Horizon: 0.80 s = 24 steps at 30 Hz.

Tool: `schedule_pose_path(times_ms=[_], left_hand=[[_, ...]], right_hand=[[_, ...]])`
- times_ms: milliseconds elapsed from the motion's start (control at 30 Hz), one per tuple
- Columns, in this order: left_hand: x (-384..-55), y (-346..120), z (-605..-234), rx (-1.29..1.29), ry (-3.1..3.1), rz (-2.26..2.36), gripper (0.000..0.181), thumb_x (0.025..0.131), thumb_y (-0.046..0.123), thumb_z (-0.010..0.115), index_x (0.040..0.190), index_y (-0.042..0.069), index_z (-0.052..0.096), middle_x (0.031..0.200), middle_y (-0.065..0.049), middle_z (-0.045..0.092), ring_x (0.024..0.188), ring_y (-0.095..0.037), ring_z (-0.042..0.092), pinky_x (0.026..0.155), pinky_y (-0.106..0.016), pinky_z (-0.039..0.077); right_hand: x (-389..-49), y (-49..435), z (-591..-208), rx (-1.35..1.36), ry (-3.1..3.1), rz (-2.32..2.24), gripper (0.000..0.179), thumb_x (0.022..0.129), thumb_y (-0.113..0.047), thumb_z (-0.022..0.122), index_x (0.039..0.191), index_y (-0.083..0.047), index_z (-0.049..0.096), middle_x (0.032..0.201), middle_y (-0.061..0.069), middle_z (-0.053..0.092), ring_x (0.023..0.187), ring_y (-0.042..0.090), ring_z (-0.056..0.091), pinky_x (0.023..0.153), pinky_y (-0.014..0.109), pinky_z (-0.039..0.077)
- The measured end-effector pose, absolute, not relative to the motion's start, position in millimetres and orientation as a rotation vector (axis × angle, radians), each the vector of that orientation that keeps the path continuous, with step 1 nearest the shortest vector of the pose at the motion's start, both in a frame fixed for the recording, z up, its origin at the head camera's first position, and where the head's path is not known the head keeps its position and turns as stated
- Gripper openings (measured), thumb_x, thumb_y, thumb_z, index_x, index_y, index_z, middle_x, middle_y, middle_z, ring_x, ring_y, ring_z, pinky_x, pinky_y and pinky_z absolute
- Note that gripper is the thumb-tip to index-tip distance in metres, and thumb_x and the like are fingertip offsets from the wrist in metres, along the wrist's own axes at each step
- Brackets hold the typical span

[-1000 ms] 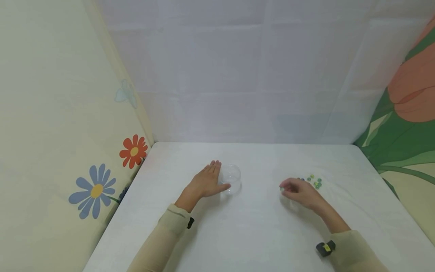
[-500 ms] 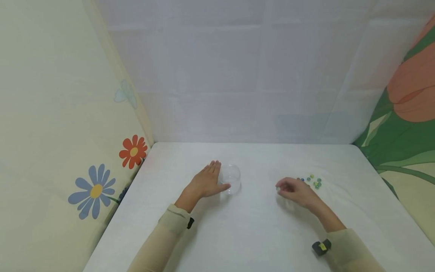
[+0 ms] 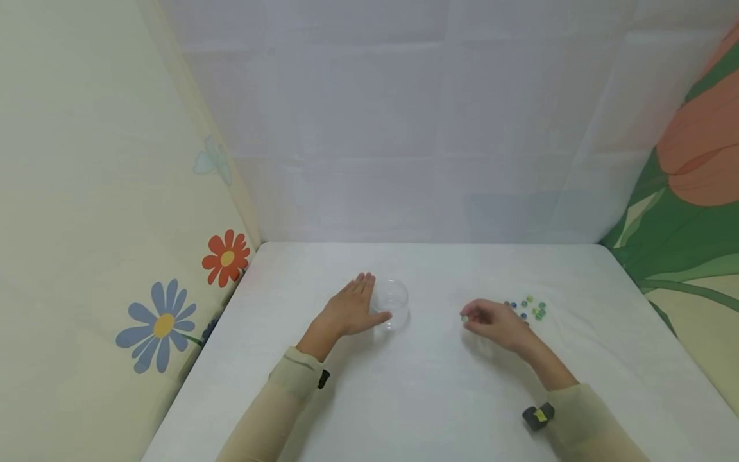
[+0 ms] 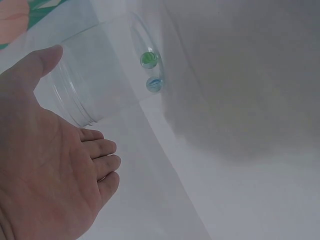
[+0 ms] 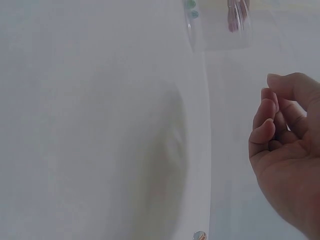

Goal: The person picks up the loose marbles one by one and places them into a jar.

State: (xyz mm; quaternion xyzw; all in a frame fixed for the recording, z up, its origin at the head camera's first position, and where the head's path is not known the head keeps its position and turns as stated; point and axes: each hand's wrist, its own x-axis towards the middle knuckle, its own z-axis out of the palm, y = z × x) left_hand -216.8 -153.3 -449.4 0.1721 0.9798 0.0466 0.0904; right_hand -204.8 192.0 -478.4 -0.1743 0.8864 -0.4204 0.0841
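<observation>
A clear plastic jar (image 3: 397, 296) stands on the white table, left of centre. Beside it is my left hand (image 3: 346, 311), fingers straight along the jar's left side and thumb at its near side. In the left wrist view, a green marble (image 4: 149, 60) and a pale blue marble (image 4: 154, 84) lie at the bottom of the jar. To the right, my right hand (image 3: 498, 325) pinches a pale marble (image 3: 464, 319) between thumb and fingertips. The right wrist view hides that marble behind the fingers (image 5: 263, 133).
Several green, yellow and blue glass marbles (image 3: 539, 314) lie loose on the table (image 3: 404, 398), just behind and right of my right hand. One marble (image 5: 199, 235) shows at the bottom of the right wrist view. A white cloth wall (image 3: 369, 128) rises behind the table.
My right hand has moved left toward the jar with the pinched marble, uncovering more of the loose marbles behind it. The left hand and the jar have stayed in place.
</observation>
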Motion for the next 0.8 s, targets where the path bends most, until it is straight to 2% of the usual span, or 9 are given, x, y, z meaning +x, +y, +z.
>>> schedule_pose_path(times_ms=[800], left_hand=[[-214, -152, -444, 0.505, 2.902, 0.142, 0.101, 0.097, 0.07, 0.044, 0.16, -0.003, 0.014, 0.168, -0.018, 0.015, 0.156, -0.029, 0.012, 0.128, -0.039, 0.015]], right_hand=[[-209, 169, -478, -0.538, 2.55, -1.358, 0.023, 0.091, -0.014, 0.074, 0.113, -0.008, 0.069, 0.094, 0.001, 0.067, 0.089, 0.017, 0.062, 0.08, 0.026, 0.055]])
